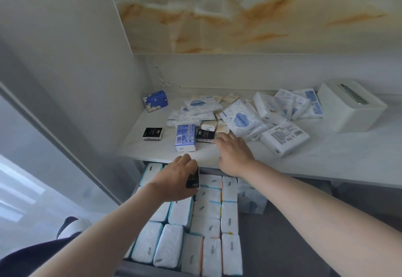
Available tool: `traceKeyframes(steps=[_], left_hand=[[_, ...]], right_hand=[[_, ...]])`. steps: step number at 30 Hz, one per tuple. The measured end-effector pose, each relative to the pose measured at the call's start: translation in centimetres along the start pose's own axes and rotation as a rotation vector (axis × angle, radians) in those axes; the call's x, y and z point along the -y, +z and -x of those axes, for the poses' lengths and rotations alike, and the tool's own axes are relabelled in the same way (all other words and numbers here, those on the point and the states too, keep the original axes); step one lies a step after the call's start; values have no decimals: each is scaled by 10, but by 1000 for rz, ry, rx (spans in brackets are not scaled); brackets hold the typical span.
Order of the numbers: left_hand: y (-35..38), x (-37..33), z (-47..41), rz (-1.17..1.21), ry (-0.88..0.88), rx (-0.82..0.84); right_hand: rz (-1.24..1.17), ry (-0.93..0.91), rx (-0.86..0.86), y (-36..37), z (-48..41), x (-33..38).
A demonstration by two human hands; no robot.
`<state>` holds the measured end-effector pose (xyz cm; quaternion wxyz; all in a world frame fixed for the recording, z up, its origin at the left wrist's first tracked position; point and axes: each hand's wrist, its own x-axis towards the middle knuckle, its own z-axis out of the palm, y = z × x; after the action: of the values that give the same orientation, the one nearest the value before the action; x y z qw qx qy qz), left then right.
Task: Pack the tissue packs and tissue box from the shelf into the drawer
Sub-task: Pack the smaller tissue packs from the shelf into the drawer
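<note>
The left hand (174,176) grips a black tissue pack (193,178) over the drawer (139,269). The right hand (235,152) reaches flat, fingers (219,139) straight, to a second black pack (204,135) on the shelf (152,150). Packs look light, soft and slick (pinch the sides); the stiff tissue box (348,107) stands far right.
</note>
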<state>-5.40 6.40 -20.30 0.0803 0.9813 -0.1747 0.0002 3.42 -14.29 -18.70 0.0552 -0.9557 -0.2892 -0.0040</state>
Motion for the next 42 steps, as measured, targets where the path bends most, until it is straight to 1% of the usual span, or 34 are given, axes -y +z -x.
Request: traceKeyframes(steps=[3, 5, 7, 10, 12, 13, 15, 17, 19, 21, 25, 28, 31, 34, 36, 38, 40, 42], left_hand=[[-13, 16, 6, 85, -103, -88], [-24, 34, 3, 127, -221, -128], [-32, 56, -3, 96, -330, -135], [-36, 86, -14, -27, -443, -64], [-36, 102, -25, 13, -509, 5], [-38, 109, -30, 48, -513, 65], [-37, 117, -39, 114, -465, 198], [-36, 122, -41, 189, -430, 250], [-34, 125, -39, 216, -420, 208], [-36, 121, -35, 154, -394, 158], [-40, 105, -29, 176, -398, 182], [-39, 99, -19, 180, -398, 163], [-37, 91, -7, 136, -455, 142], [-38, 76, 8, 142, -456, 155], [-42, 62, 16, 154, -411, 155], [-44, 45, 22, 146, -354, 161], [-42, 28, 27, 132, -298, 160], [-38, 12, 32, 130, -264, 165]], right_hand=[[-15, -24, 160, 3, -14, 12], [14, -19, 211, 7, -19, 13], [69, -22, 172, 9, -22, 13], [174, -50, 61, 12, -25, 15], [163, -80, 46, 13, -28, 15], [130, -85, 47, 14, -28, 14], [44, -92, 52, 16, -28, 12], [0, -116, 73, 17, -28, 11], [28, -142, 71, 18, -28, 11], [75, -179, 26, 17, -27, 10], [32, -229, -33, 16, -18, 9], [-29, -227, -24, 13, -6, 12], [-105, -202, 43, 9, 9, 19], [-177, -117, 193, 10, 28, 28], [-224, 30, 302, 15, 39, 35], [-287, 204, 365, 20, 48, 41], [-463, 369, 402, 30, 55, 46], [-734, 486, 463, 37, 61, 52]])
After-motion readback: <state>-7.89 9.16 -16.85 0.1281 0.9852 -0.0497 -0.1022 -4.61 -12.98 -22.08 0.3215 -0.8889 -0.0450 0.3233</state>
